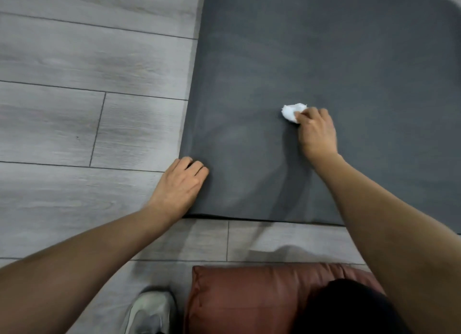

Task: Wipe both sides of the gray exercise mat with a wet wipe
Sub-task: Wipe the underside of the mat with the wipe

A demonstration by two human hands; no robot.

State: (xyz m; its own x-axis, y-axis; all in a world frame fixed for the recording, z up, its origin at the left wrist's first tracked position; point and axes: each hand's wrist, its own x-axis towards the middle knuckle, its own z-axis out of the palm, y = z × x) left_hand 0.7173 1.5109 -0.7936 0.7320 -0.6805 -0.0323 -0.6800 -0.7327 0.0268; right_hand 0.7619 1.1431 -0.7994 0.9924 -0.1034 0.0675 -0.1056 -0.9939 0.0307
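Note:
The gray exercise mat (324, 59) lies flat on the floor and fills the upper right of the view. My right hand (318, 131) grips a crumpled white wet wipe (290, 112) and holds it against the mat's surface near its middle. My left hand (183, 181) rests on the mat's near left corner with the fingers curled, its knuckles down at the mat's left edge. Faint streaks show on the mat around the wipe.
Gray wood-look plank flooring (87, 96) lies left of and in front of the mat. A reddish-brown leather cushion (249, 298) sits at the bottom, under my knee. My light sneaker (152, 311) stands on the floor beside it.

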